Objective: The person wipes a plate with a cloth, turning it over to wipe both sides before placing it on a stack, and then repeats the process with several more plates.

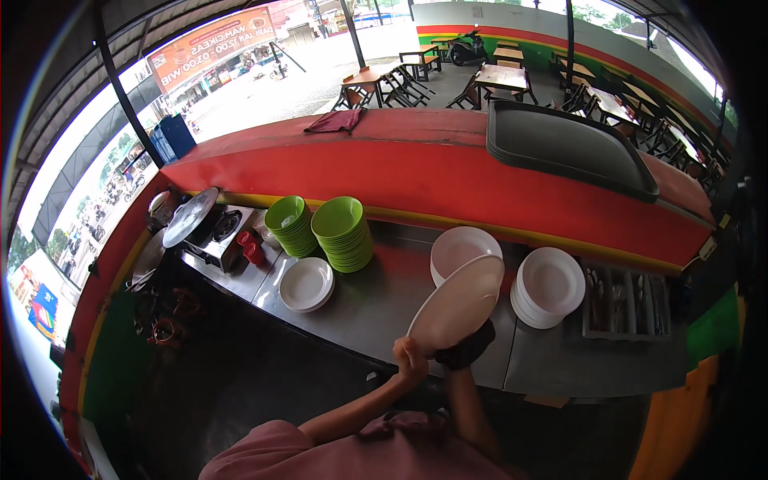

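Observation:
My left hand (410, 360) grips the lower left rim of a white plate (458, 308), which is tilted up on edge above the counter. A black cloth (467, 347) is bunched over my right hand and pressed against the plate's lower right side; the cloth hides the fingers. Just behind the raised plate stands a pile of white plates (466, 242), partly covered by it. Another stack of white plates (552, 280) is to the right.
Green bowls in two stacks (342, 234) and a few small white plates (306, 284) stand left on the steel counter (376, 308). Farther left is a gas stove (218, 240). A cutlery tray (626, 304) sits at right. Dark trays (570, 148) rest on the red ledge (400, 164).

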The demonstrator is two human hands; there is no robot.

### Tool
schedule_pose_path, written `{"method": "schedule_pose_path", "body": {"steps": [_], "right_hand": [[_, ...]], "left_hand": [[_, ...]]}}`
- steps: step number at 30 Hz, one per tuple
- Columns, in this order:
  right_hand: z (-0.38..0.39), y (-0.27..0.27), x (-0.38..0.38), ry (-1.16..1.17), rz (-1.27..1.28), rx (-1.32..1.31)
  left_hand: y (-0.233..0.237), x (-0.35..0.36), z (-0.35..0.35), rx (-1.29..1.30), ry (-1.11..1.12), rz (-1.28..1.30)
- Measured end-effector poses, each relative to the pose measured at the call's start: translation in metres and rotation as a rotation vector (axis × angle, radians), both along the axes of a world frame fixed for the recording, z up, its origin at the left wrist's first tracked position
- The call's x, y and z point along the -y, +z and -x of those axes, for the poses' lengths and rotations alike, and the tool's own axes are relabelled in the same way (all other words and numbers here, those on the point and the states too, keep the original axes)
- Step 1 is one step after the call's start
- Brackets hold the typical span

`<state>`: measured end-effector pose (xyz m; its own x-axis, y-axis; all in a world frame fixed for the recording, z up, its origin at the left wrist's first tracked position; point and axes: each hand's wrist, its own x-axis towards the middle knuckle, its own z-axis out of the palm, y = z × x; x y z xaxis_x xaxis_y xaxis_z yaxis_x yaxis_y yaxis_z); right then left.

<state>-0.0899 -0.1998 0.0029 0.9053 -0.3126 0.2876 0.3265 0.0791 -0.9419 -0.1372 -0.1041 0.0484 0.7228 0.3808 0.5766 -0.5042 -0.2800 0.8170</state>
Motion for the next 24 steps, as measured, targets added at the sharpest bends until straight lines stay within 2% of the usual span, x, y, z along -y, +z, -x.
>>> {"method": "schedule_pose_path", "body": {"steps": [1,3,5,7,10,11,14,19,23,24], "right_hand": [[-0.001,-0.001,0.01,-0.013,-0.004,-0.007],[0.002,-0.001,0.029,-0.042,-0.012,-0.016],[0.008,0.003,0.046,-0.076,-0.021,-0.021],[0.016,0.006,0.061,-0.122,-0.032,-0.024],[0.031,0.012,0.072,-0.189,-0.048,-0.023],[0.035,0.014,0.073,-0.207,-0.05,-0.021],[0.045,0.015,0.067,-0.223,-0.039,-0.01],[0.057,0.017,0.039,-0.111,0.07,0.022],[0.066,0.02,0.009,0.009,0.34,0.085],[0.066,0.02,0.005,0.023,0.444,0.11]], "left_hand": [[0.002,0.0,0.001,0.021,0.018,-0.096],[0.024,-0.008,0.004,-0.073,-0.167,-0.134],[0.078,-0.029,-0.002,-0.299,-0.573,-0.013],[0.082,-0.052,-0.021,-0.489,-0.666,0.043],[0.135,-0.067,-0.031,-0.684,-0.823,0.061],[0.147,-0.066,-0.027,-0.661,-0.79,-0.103],[0.119,-0.066,-0.029,-0.753,-0.612,-0.234],[0.118,-0.059,-0.018,-0.681,-0.461,-0.325],[0.098,-0.045,-0.004,-0.486,-0.423,-0.417],[0.095,-0.046,-0.001,-0.518,-0.424,-0.422]]}}
